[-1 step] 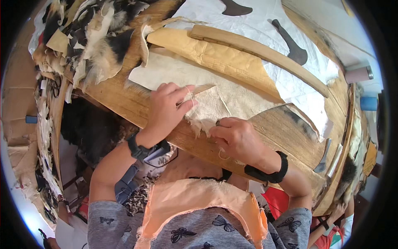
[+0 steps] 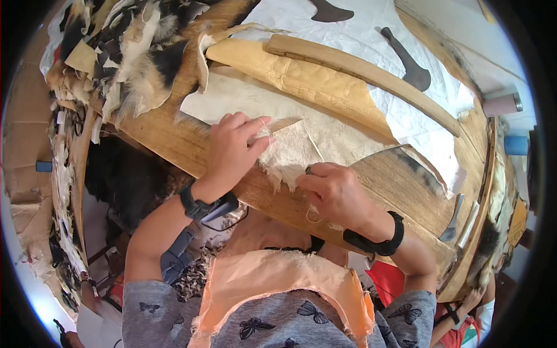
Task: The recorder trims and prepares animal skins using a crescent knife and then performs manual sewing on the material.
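A pale hide (image 2: 342, 124) lies on the wooden table, with a ragged, fringed patch (image 2: 290, 156) of it between my hands. My left hand (image 2: 232, 148) rests at the patch's left side. A thin pale thread (image 2: 267, 134) runs across its forefinger and thumb, whose tips are apart. My right hand (image 2: 333, 191) is closed in a pinch at the patch's lower right edge. What its fingertips grip is hidden. Below that hand hangs a small loop of pale thread (image 2: 315, 218), and something dark shows at its forefinger.
Beyond the hide lie a rolled yellowish skin (image 2: 301, 81), a curved wooden bar (image 2: 371, 81) and dark blades (image 2: 413, 72) on white sheeting. Fur scraps (image 2: 145, 64) heap at the far left. A small blade (image 2: 451, 219) sits near the right edge. Another person's hand (image 2: 471, 297) shows at the lower right.
My right hand has shifted slightly to the right. My left hand has hardly moved, and the hide lies as before.
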`<state>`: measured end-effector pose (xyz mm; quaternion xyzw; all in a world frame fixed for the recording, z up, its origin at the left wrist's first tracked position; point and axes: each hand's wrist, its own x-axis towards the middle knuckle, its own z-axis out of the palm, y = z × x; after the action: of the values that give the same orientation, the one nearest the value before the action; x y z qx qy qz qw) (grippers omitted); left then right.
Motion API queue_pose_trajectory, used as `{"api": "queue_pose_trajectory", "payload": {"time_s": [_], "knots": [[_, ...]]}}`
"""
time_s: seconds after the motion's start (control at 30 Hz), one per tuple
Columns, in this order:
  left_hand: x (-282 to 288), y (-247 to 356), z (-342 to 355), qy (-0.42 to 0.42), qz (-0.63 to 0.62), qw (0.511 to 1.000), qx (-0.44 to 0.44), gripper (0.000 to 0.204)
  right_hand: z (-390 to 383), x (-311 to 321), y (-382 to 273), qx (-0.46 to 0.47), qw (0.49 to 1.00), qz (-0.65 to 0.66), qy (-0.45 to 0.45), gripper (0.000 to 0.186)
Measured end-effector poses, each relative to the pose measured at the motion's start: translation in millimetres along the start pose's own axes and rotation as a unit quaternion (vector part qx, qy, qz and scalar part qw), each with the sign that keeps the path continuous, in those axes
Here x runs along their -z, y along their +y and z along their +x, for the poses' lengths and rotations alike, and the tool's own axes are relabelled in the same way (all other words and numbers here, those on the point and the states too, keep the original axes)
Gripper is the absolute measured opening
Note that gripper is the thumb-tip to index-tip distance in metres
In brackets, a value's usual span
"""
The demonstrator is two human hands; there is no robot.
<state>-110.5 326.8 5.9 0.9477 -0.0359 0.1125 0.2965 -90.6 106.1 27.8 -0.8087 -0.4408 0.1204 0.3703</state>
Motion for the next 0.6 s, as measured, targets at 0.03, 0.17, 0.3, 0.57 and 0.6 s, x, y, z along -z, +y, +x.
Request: {"api": "queue_pose_trajectory", "payload": {"time_s": [0.03, 0.17, 0.3, 0.57, 0.6], "knots": [[-1.8, -2.5, 1.0, 0.007, 0.029, 0.999, -0.014, 0.024, -2.3, 0.1, 2.4, -0.005, 1.000, -0.010, 0.004, 0.008], [-7.8, -4.3, 4.4, -0.011, 0.020, 1.000, 0.006, 0.011, -16.1, 12.8, 5.6, -0.029, 0.999, -0.031, 0.020, 0.007], [-9.5, -1.9, 9.8, -0.057, -0.012, 0.998, 0.024, 0.007, -31.4, 36.1, -0.3, -0.070, 0.994, -0.066, 0.046, 0.009], [-15.2, -5.1, 10.9, -0.042, 0.049, 0.997, -0.030, 0.006, -55.6, 98.5, -16.0, 0.068, 0.947, 0.314, -0.026, 0.013], [-12.9, -6.5, 12.7, -0.043, 0.050, 0.997, -0.033, 0.006, -59.7, 97.2, -14.9, 0.022, 0.948, 0.319, 0.002, 0.012]]}}
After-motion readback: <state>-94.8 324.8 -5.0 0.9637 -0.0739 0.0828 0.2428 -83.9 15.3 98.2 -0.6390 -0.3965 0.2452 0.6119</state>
